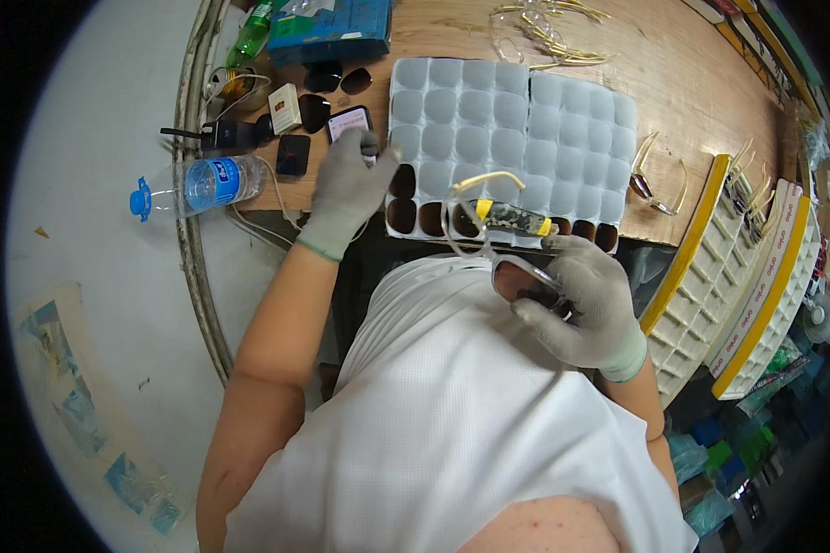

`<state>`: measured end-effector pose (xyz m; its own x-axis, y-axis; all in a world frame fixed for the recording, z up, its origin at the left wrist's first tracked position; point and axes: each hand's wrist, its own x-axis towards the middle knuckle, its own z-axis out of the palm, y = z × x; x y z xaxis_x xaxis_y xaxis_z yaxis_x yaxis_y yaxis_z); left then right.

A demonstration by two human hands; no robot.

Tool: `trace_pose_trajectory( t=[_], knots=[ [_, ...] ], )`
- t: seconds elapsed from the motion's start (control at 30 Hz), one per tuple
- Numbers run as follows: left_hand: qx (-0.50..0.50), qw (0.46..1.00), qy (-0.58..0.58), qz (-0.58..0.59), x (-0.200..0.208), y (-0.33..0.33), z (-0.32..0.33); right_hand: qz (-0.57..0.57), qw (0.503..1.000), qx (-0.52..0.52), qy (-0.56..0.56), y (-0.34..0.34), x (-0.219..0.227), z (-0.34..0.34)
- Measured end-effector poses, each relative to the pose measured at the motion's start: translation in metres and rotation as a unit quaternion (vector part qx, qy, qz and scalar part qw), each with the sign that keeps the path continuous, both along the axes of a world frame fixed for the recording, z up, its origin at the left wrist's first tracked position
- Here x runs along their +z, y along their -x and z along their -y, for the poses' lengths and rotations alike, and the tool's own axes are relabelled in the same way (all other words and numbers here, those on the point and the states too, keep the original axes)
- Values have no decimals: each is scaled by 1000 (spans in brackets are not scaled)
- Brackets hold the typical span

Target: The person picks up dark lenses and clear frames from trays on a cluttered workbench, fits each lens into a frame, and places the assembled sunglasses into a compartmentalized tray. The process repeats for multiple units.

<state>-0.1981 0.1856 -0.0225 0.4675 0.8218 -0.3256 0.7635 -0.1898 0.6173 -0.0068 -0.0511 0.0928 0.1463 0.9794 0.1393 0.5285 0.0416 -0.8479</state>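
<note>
Gloved hands at the near edge of the surface: right hand grasping glasses, left hand released

Right hand (586,300): grey knit glove; thumb and fingers pinch the glasses (490,253) by one end of the front. Glasses are held up before the near edge of the surface (678,88), overlapping the tray in view. Frame is translucent, one temple yellowish; a dark lens (518,280) shows in the rim next to the hand. Whether the other rim carries a lens: cannot tell.

Left hand (352,184): same glove type, thumb and fingers apart, grasping nothing visible. Position: beside the left side of the tray, just in front of the phone (349,120).

Tray (503,138): pale grey, rounded cells, two panels side by side, at the near edge of the surface. Several cells along its near side look dark brown; contents not clear. A mottled strip (515,219) with yellow ends lies over these cells.

Toward the left edge: clear bottle (171,189) with blue cap, white pack (284,109), loose dark lenses (314,112). Far left corner: blue box (328,37), green bottle (249,35). Far edge: heap of frames (549,35). Right edge: yellow-edged racks (696,263)
</note>
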Motion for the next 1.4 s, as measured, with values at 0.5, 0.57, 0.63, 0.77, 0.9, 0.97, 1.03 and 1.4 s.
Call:
trace_pose_trajectory(
  t=[0.5, 0.57, 0.63, 0.77, 0.9, 0.97, 1.03, 1.4],
  knots=[
    [94, 961, 228, 129, 32, 0, 33, -279, 952, -100, 79, -44, -17, 38],
    [104, 885, 382, 246, 81, -23, 69, -340, 923, -73, 163, -37, -8, 31],
    [41, 812, 495, 306, 103, -38, 88, -221, 957, -37, 182, -25, -3, 21],
    [-45, 813, 453, 364, 99, -43, 100, -342, 920, -115, 152, -2, 6, 14],
    [-24, 768, 528, 361, 100, -28, 89, -489, 842, -132, 184, 14, 18, 16],
    [-37, 710, 605, 359, 104, -19, 78, -422, 885, -80, 177, 18, 14, 15],
    [-83, 684, 627, 364, 104, -11, 70, -430, 877, -64, 206, 20, 15, 17],
    [-172, 777, 499, 343, 129, 21, 51, -483, 862, -70, 138, 58, 16, 0]
  ],
)
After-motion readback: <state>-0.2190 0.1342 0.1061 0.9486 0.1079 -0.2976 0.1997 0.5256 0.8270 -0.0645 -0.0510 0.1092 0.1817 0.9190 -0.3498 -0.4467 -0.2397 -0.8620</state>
